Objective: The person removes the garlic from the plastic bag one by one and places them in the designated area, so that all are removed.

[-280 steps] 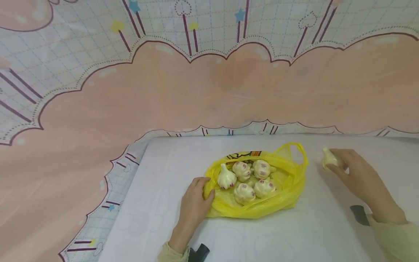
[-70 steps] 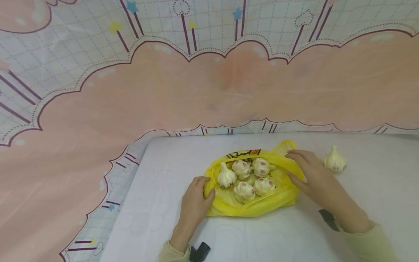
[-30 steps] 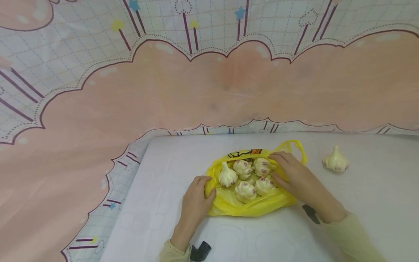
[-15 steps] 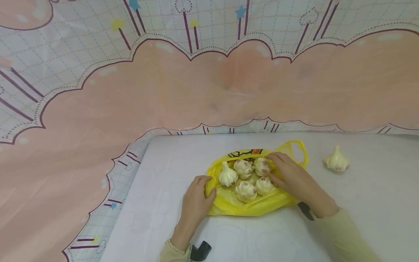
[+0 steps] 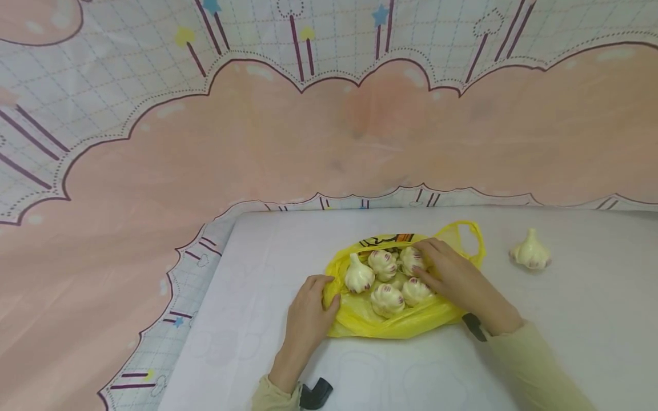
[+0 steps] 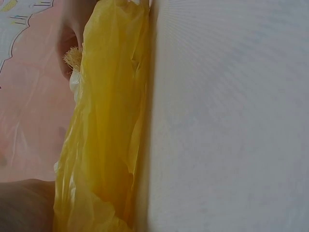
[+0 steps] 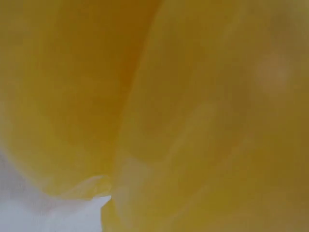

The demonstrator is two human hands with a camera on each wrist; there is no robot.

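A yellow plastic bag point(image 5: 406, 330) lies open on the white table with several garlic bulbs inside. My left hand point(image 5: 307, 311) holds the bag's left edge between thumb and fingers. Reaching in from the right, my right hand point(image 5: 454, 277) has its thumb and fingers about the upper right garlic bulb point(image 5: 410, 260), partly hiding it. In the left wrist view, the right hand point(image 6: 77, 19) shows beside that bulb's bristly root point(image 6: 73, 59). Yellow plastic point(image 7: 203, 121) fills most of the right wrist view. Another garlic bulb point(image 5: 530, 251) stands upright outside the bag, to the right.
The white table point(image 5: 231, 319) reaches back to a pink and white patterned curtain point(image 5: 308, 148). A bag handle loop point(image 5: 481, 245) sticks up at the bag's back right. Black wrist straps point(image 5: 316, 394) show at both cuffs.
Earlier my right hand set one garlic bulb down to the right of the bag. Since then it has moved left into the bag, onto another bulb. The left hand has stayed put.
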